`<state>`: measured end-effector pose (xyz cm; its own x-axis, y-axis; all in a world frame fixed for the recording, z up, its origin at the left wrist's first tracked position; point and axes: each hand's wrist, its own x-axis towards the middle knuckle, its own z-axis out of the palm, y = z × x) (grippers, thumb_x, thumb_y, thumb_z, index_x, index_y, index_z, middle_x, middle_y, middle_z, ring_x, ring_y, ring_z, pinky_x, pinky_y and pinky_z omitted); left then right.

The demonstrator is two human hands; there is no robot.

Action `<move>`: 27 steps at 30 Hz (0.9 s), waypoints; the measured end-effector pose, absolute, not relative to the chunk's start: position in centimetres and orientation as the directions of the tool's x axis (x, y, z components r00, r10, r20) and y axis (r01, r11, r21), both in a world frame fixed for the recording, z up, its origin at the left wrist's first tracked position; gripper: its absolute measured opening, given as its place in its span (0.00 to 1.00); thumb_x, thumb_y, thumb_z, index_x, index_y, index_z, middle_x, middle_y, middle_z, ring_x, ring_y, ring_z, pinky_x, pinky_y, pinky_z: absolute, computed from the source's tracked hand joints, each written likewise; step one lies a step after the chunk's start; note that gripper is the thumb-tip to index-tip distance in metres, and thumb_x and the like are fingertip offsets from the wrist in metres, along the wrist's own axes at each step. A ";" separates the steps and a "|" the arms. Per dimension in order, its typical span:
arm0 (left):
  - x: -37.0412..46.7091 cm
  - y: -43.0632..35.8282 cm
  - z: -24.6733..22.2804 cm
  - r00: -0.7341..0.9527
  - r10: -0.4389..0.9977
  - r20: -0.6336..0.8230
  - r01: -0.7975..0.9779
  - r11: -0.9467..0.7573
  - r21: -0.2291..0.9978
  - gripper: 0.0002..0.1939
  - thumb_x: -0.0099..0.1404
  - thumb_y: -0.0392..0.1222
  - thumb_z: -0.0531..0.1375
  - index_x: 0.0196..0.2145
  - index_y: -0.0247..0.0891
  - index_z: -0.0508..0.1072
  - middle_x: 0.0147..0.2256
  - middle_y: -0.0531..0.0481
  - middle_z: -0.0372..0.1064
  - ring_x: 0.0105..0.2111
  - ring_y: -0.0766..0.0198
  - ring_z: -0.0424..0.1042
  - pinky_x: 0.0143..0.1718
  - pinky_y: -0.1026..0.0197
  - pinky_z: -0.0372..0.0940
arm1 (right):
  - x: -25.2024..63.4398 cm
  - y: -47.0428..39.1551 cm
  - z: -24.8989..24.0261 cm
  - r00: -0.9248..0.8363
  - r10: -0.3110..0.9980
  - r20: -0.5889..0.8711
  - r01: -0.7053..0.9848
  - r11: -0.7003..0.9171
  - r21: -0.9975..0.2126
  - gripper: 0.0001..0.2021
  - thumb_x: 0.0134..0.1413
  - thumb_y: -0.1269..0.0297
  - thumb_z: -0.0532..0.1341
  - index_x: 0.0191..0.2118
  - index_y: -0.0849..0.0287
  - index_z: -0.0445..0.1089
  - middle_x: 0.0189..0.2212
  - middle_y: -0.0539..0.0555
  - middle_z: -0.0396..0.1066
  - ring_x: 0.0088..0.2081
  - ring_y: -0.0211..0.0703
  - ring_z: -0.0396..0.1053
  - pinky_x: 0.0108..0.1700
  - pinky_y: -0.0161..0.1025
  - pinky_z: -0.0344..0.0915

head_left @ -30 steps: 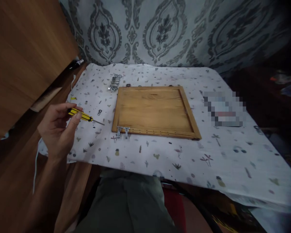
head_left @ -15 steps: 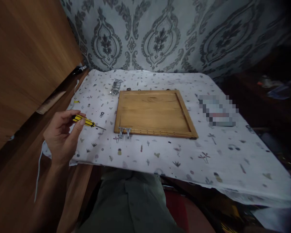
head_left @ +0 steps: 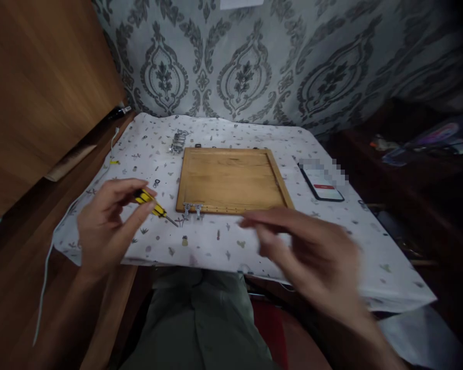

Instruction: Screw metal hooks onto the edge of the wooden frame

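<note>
My left hand point(head_left: 113, 221) pinches the yellow and black handle of a small screwdriver point(head_left: 153, 204), whose thin shaft points right and down over the cloth. My right hand point(head_left: 312, 252) is raised near the front right corner of a framed wooden panel point(head_left: 231, 177), its fingers smeared by motion, so whether they hold something small cannot be made out. The panel lies flat. Two small metal latches point(head_left: 193, 209) sit side by side on its front edge at the left corner. Dark dots run along that edge.
A patterned white cloth point(head_left: 224, 259) covers the table. Several metal pieces point(head_left: 178, 141) lie clustered behind the panel's left corner. A phone point(head_left: 324, 187), partly pixelated, lies at right. A white cable point(head_left: 48, 262) hangs over the left edge. Behind stands a wallpapered wall point(head_left: 200, 56).
My right hand has come into view from the right. My left hand has moved slightly right with the screwdriver, which now tilts more steeply downward. The camera view has shifted a little.
</note>
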<state>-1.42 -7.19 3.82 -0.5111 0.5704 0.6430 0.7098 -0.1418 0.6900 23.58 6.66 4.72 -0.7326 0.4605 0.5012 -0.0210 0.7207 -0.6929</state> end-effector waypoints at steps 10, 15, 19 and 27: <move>0.4 -5.7 1.5 -0.234 0.807 0.542 0.550 -0.350 0.758 0.13 0.70 0.41 0.66 0.51 0.44 0.75 0.44 0.50 0.77 0.42 0.63 0.77 0.46 0.63 0.72 | 17.6 5.5 -0.7 -0.877 0.391 0.280 -0.112 0.401 -0.909 0.28 0.69 0.62 0.61 0.71 0.50 0.56 0.36 0.50 0.79 0.26 0.36 0.71 0.31 0.36 0.75; -4.7 -3.8 -2.9 -0.204 0.910 0.360 0.723 -0.107 0.682 0.29 0.64 0.54 0.69 0.58 0.41 0.69 0.52 0.43 0.71 0.52 0.49 0.71 0.54 0.47 0.68 | 18.1 7.9 -1.2 -0.799 0.569 0.194 -0.128 0.154 -0.980 0.19 0.63 0.56 0.67 0.57 0.53 0.70 0.31 0.49 0.76 0.19 0.32 0.66 0.22 0.32 0.69; -6.2 -2.5 -6.0 -0.099 0.971 0.219 0.824 -0.044 0.564 0.34 0.65 0.54 0.68 0.62 0.41 0.64 0.53 0.41 0.65 0.54 0.46 0.65 0.55 0.42 0.66 | 17.4 11.0 -1.6 -0.590 0.778 0.216 -0.222 0.101 -0.970 0.19 0.58 0.53 0.70 0.51 0.53 0.70 0.30 0.47 0.76 0.17 0.31 0.65 0.19 0.32 0.65; -6.6 -1.6 -7.6 -0.066 0.960 0.270 0.828 -0.099 0.552 0.30 0.65 0.54 0.68 0.60 0.46 0.66 0.51 0.44 0.61 0.53 0.49 0.64 0.53 0.43 0.68 | 15.7 14.0 -3.8 -0.446 0.859 0.251 -0.305 0.118 -0.945 0.19 0.54 0.53 0.72 0.48 0.52 0.71 0.29 0.48 0.77 0.17 0.33 0.63 0.18 0.33 0.63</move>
<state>-6.59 -1.61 -7.64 -0.0656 0.9605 0.2704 0.8282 -0.0988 0.5517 15.70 14.03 -3.76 -0.4457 0.8592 0.2511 -0.3051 0.1178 -0.9450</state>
